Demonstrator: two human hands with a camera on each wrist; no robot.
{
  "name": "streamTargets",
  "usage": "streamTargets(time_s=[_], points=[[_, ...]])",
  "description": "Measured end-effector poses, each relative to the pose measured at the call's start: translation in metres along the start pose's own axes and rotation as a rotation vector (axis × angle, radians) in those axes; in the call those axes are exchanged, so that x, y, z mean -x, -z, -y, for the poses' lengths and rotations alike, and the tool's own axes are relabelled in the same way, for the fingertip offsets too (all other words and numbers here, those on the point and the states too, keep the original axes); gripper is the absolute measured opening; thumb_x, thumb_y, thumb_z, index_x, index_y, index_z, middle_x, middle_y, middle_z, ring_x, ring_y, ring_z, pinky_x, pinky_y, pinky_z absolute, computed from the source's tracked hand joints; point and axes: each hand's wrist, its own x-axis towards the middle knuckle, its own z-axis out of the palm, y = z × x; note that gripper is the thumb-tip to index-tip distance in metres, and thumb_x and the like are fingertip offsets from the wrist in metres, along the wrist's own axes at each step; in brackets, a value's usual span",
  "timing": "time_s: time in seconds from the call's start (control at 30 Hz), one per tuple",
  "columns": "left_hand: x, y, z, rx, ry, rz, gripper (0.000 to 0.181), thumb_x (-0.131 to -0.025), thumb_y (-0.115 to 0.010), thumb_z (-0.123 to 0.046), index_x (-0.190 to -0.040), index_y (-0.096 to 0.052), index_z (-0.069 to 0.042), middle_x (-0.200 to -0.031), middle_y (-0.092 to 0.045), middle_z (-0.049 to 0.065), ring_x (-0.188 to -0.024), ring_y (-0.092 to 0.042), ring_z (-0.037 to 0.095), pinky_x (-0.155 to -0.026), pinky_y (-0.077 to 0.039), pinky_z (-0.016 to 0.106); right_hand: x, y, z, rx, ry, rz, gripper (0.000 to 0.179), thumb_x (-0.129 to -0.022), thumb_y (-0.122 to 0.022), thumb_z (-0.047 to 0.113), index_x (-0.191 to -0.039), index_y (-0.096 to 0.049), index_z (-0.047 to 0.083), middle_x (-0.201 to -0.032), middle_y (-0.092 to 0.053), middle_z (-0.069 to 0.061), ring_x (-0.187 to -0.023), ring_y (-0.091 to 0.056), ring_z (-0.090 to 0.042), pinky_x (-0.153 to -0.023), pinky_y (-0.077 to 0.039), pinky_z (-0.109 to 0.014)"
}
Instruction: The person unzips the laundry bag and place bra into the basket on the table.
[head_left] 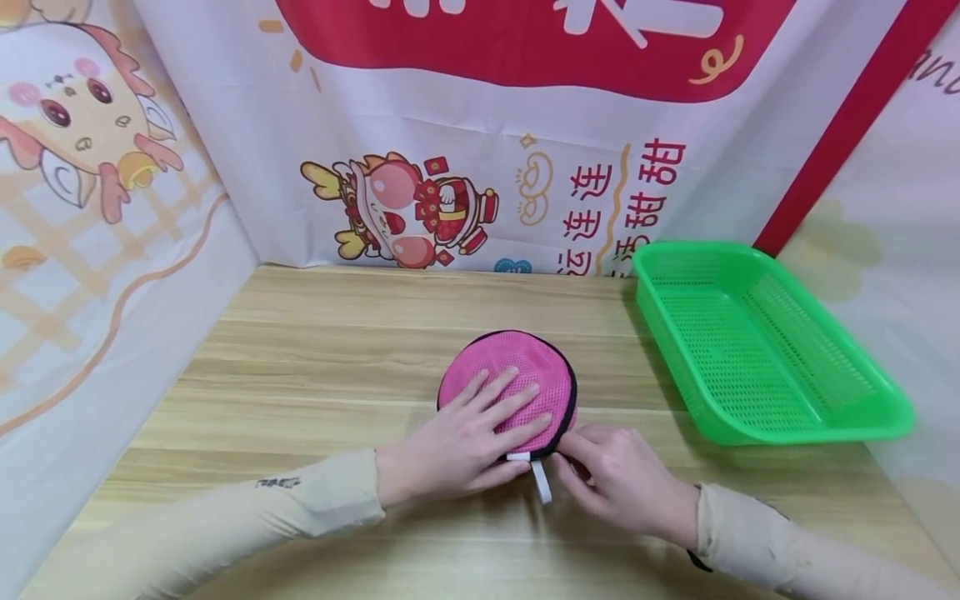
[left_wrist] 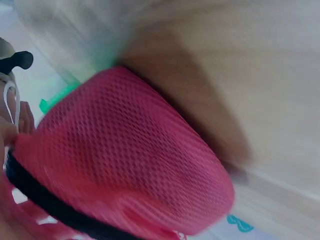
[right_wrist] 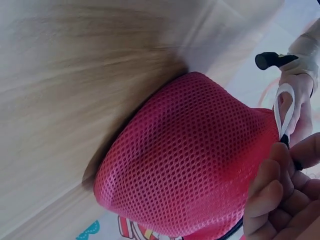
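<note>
Pouch (head_left: 546,371) looks light and soft, so we'd grip its black edging (head_left: 572,398) at four o'clock, where our right hand (head_left: 622,473) pinches, left hand (head_left: 467,437) spread on top.

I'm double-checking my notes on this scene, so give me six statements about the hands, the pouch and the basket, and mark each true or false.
1. The left hand rests on the pink mesh pouch. True.
2. The pouch sits inside the green basket. False: it is outside, apart from the basket.
3. The right hand is at the pouch's black edge. True.
4. In the head view, the basket is left of the pouch. False: it is on the right.
5. A white loop sticks out from the pouch. True.
6. The right hand's fingers are stretched straight. False: they are curled.
</note>
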Motion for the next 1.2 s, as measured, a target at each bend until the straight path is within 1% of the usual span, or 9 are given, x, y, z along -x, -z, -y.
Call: streamTargets(time_s=[0.13, 0.23, 0.3, 0.43, 0.6, 0.73, 0.87, 1.07, 1.2], points=[[-0.005, -0.002, -0.008, 0.044, 0.042, -0.094, 0.050, -0.093, -0.064, -0.034, -0.135, -0.061, -0.009, -0.143, -0.048, 0.020, -0.136, -0.036, 0.042, -0.109, -0.029, 0.058, -0.002, -0.003, 0.005, -0.021, -0.033, -0.011, 0.011, -0.093, -0.057, 0.015, -0.083, -0.060, 0.016, -0.068, -0.050, 0.013, -0.058, -0.045, 0.000, -0.049, -0.038, -0.012], [-0.006, 0.000, -0.011, 0.056, 0.054, -0.127, 0.045, -0.090, -0.068, -0.030, -0.128, -0.066, -0.007, -0.138, -0.053, 0.018, -0.133, -0.042, 0.040, -0.109, -0.031, 0.056, -0.004, -0.004, 0.012, -0.027, -0.092, 0.000, 0.012, -0.090, -0.059, 0.012, -0.080, -0.058, 0.018, -0.069, -0.049, 0.013, -0.058, -0.045, 0.002, -0.049, -0.037, -0.011], [-0.007, 0.001, -0.013, 0.041, 0.055, -0.125, 0.043, -0.089, -0.069, -0.029, -0.126, -0.067, -0.007, -0.136, -0.055, 0.017, -0.132, -0.044, 0.039, -0.109, -0.031, 0.055, -0.006, -0.004, 0.017, -0.013, -0.136, 0.013, 0.017, -0.088, -0.060, 0.011, -0.076, -0.053, 0.020, -0.068, -0.046, 0.013, -0.057, -0.042, 0.002, -0.047, -0.034, -0.011], [-0.010, 0.004, -0.015, 0.017, 0.056, -0.108, 0.040, -0.090, -0.068, -0.030, -0.124, -0.068, -0.007, -0.135, -0.056, 0.016, -0.131, -0.045, 0.038, -0.108, -0.034, 0.052, -0.008, -0.003, 0.023, 0.029, -0.205, 0.029, 0.021, -0.085, -0.063, 0.010, -0.072, -0.050, 0.021, -0.065, -0.044, 0.013, -0.054, -0.038, 0.002, -0.044, -0.031, -0.012], [-0.010, 0.004, -0.018, -0.033, 0.048, -0.106, 0.040, -0.090, -0.069, -0.030, -0.123, -0.069, -0.007, -0.134, -0.057, 0.017, -0.128, -0.048, 0.037, -0.105, -0.040, 0.051, -0.009, 0.001, 0.026, 0.066, -0.256, 0.047, 0.017, -0.083, -0.063, 0.010, -0.073, -0.054, 0.020, -0.064, -0.046, 0.013, -0.053, -0.039, 0.002, -0.043, -0.032, -0.014], [-0.010, 0.001, -0.021, -0.084, 0.025, -0.113, 0.040, -0.091, -0.070, -0.030, -0.123, -0.069, -0.006, -0.133, -0.058, 0.017, -0.127, -0.050, 0.037, -0.103, -0.041, 0.052, -0.009, 0.002, 0.025, 0.103, -0.240, 0.055, 0.014, -0.080, -0.063, 0.009, -0.073, -0.057, 0.018, -0.066, -0.047, 0.012, -0.053, -0.041, 0.001, -0.043, -0.034, -0.015], [-0.008, -0.001, -0.021, -0.109, 0.015, -0.126, 0.041, -0.090, -0.071, -0.030, -0.122, -0.069, -0.004, -0.132, -0.059, 0.017, -0.126, -0.051, 0.037, -0.102, -0.042, 0.052, -0.010, 0.001, 0.023, 0.132, -0.185, 0.058, 0.016, -0.079, -0.063, 0.009, -0.070, -0.054, 0.019, -0.066, -0.045, 0.012, -0.053, -0.039, 0.001, -0.041, -0.032, -0.015], [-0.003, -0.003, -0.018, -0.187, -0.028, -0.121, 0.044, -0.089, -0.071, -0.032, -0.122, -0.068, -0.003, -0.131, -0.059, 0.018, -0.126, -0.051, 0.036, -0.101, -0.044, 0.051, -0.010, -0.002, 0.021, 0.136, -0.122, 0.053, 0.017, -0.080, -0.063, 0.010, -0.070, -0.053, 0.019, -0.067, -0.042, 0.013, -0.053, -0.035, 0.001, -0.040, -0.029, -0.014], [-0.001, -0.003, -0.015, -0.203, -0.038, -0.113, 0.044, -0.089, -0.070, -0.031, -0.123, -0.067, -0.003, -0.132, -0.059, 0.018, -0.126, -0.051, 0.036, -0.101, -0.044, 0.050, -0.012, -0.003, 0.020, 0.130, -0.100, 0.039, 0.016, -0.080, -0.063, 0.009, -0.070, -0.054, 0.018, -0.067, -0.042, 0.012, -0.053, -0.035, 0.000, -0.041, -0.029, -0.014]])
